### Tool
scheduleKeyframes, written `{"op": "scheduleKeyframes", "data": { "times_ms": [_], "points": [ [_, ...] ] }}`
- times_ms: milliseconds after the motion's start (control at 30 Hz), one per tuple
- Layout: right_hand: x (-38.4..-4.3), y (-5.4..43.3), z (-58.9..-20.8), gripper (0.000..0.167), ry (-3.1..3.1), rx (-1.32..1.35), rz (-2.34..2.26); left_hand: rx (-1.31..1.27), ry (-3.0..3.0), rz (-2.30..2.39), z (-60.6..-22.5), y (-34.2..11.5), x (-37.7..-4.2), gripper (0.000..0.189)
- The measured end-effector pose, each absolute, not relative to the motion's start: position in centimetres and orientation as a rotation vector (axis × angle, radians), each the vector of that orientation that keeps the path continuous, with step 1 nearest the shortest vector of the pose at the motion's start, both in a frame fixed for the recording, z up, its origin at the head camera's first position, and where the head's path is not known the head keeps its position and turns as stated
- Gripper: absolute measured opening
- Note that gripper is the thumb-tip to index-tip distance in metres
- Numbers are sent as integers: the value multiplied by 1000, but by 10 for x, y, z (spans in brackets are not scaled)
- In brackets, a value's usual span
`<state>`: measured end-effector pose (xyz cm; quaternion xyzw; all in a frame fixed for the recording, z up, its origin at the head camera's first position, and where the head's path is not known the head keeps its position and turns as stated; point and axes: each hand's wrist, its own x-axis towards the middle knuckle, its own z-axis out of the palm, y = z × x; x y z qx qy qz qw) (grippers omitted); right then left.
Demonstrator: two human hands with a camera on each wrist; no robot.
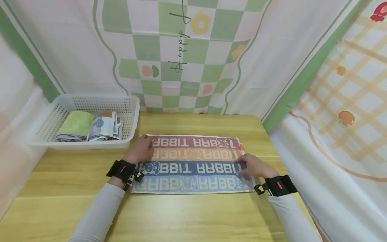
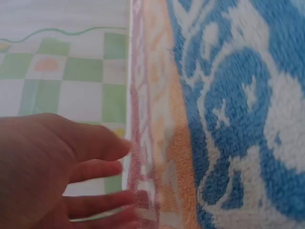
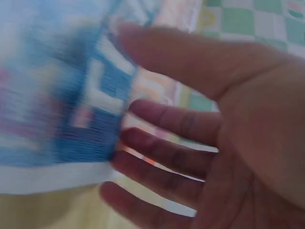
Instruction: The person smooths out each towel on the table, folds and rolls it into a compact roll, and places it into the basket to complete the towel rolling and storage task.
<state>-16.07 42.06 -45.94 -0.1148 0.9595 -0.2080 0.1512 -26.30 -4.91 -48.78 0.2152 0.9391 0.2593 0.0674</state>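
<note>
A striped towel point(image 1: 190, 168) lies spread on the wooden table, with red, orange, dark blue and light blue bands carrying white rabbit faces and upside-down lettering. At its far left corner, my left hand point(image 1: 142, 148) touches the edge. The left wrist view shows the thumb point(image 2: 105, 143) and fingers extended against the towel's red band. My right hand point(image 1: 255, 166) rests at the right edge by the dark blue band. In the blurred right wrist view, its fingers point(image 3: 167, 148) are spread and fairly straight over the towel, gripping nothing visible.
A white perforated basket point(image 1: 90, 144) stands at the back left, holding a folded green towel point(image 1: 77, 122) and a folded white-and-blue cloth point(image 1: 104, 127). A small red-orange tag point(image 1: 241, 146) sticks out of the towel's right edge. Patterned curtains point(image 1: 187, 57) hang behind and beside the table.
</note>
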Motion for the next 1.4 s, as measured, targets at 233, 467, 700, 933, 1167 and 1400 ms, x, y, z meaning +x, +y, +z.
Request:
{"op": "scheduleKeyframes", "data": {
  "times_ms": [233, 467, 700, 933, 1167, 1400],
  "points": [
    [-213, 419, -463, 31, 2904, -227, -635, 679, 2867, 764, -497, -49, -279, 45],
    [-242, 413, -488, 36, 2924, -258, -686, 736, 2865, 829, -504, -53, -290, 40],
    [-250, 416, -498, 23, 2992, -366, -532, 844, 2887, 774, -500, -52, -284, 27],
    [-246, 425, -483, 23, 3054, -512, -433, 885, 2887, 754, -481, -46, -269, 20],
    [-252, 433, -463, 16, 2927, -331, -614, 1021, 2884, 918, -454, -50, -272, 17],
    [-257, 437, -447, 10, 3003, -347, -667, 1005, 3020, 924, -419, -58, -278, 21]
  ]
}}
